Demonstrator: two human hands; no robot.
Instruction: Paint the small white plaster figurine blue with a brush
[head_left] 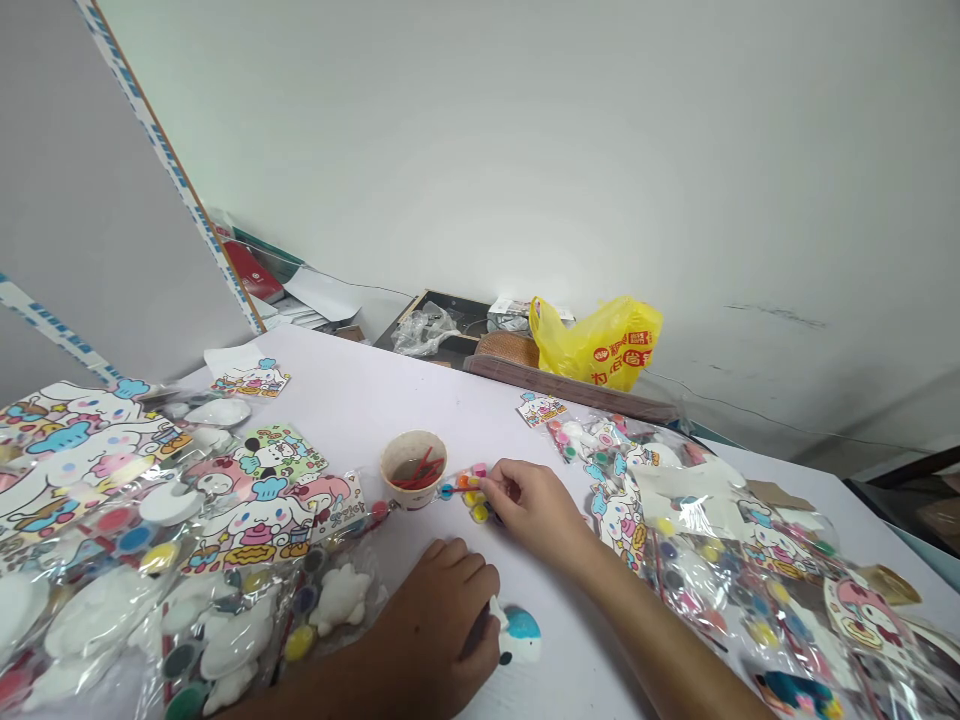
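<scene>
Head view: my right hand (534,508) pinches the red brush (468,489) by the paint pots (478,508); my left hand (439,625) curls, grip unclear, at the painted figure (523,632) on the table (337,385), probably brittle, best edge-held.

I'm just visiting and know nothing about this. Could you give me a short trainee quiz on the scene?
1. Which of the person's hands holds a thin red stick?
2. True or false: there are red sticks inside the cup.
3. What colour is the plastic bag near the wall?
a) green
b) yellow
c) black

Key:
1. The right hand.
2. True.
3. b) yellow.
</scene>
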